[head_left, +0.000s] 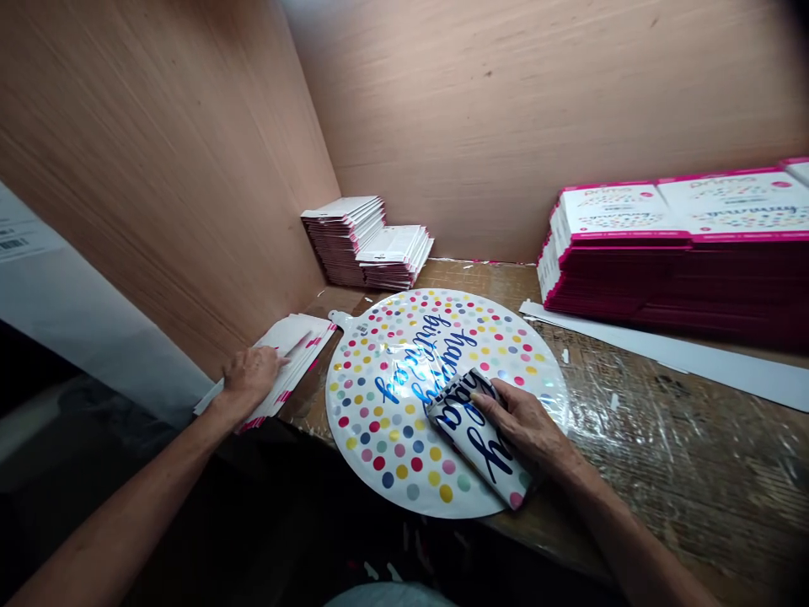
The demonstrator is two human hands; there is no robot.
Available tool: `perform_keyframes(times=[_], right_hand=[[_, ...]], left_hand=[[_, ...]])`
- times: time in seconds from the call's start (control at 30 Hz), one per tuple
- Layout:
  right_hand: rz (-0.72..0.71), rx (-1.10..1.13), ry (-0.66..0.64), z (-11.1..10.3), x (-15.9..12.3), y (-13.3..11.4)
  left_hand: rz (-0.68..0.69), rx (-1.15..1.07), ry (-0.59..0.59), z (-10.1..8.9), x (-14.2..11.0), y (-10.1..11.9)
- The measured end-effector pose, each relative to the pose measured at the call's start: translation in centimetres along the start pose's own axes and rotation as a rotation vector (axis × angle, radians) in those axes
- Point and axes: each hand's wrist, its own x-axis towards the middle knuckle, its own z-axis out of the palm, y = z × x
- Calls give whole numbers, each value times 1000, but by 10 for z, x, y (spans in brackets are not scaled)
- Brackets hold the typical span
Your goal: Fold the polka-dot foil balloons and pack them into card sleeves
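Observation:
A round foil balloon lies flat at the table's front edge, white with coloured dots and blue "happy birthday" lettering. Over its right part, my right hand grips a folded foil balloon with the same print, thumb on top. To the left, my left hand is on a pile of white paper envelopes with pink edges. Its fingers are curled on the top envelope, where a flap stands slightly raised. The undersides of the left fingers are hidden.
Two stacks of white packets stand in the back corner against wooden panels. Long rows of pink-and-white printed packets stand at the right. A white strip lies before them on the tape-covered table.

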Motion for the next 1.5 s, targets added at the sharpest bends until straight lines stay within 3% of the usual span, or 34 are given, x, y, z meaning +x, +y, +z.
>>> perform_keyframes(times=[0.07,0.13,0.27,0.37,0.47,0.53,0.67,0.77,0.9,1.03,1.23,1.33,1.5], right_hand=[[-2,45,3,-2,0,1],[12,97,19,-7,-2,3],[115,199,143,-32,-21,10],[182,334,126,-53,-46,16],[77,298,41,-65,-65,12],[-24,177,-47,-67,-66,2],[-140,-35,-208,-55,-39,-32],[-163,-197,-219,-38,-8,-50],[-116,-413,-143,-12,25,-47],[-78,-555,-120,5,34,-32],[-120,-404,3,11,34,-25],[-23,-358,56,11,39,-31],[183,-296,-29,-1,48,-53]], left_hand=[[-15,-4,66,-12,-12,4],[78,-34,198,-21,-27,18],[624,-223,473,-16,-54,71],[885,-347,427,3,-58,110],[942,-420,280,15,-51,131],[921,-521,246,15,-47,143],[741,-601,219,0,-46,175],[757,-473,142,-10,-46,194],[900,-307,108,-13,-41,197],[984,-237,120,-13,-39,197],[1011,-242,140,-12,-29,196],[1014,-241,170,-11,-23,187],[1128,-289,291,-11,-14,172]])
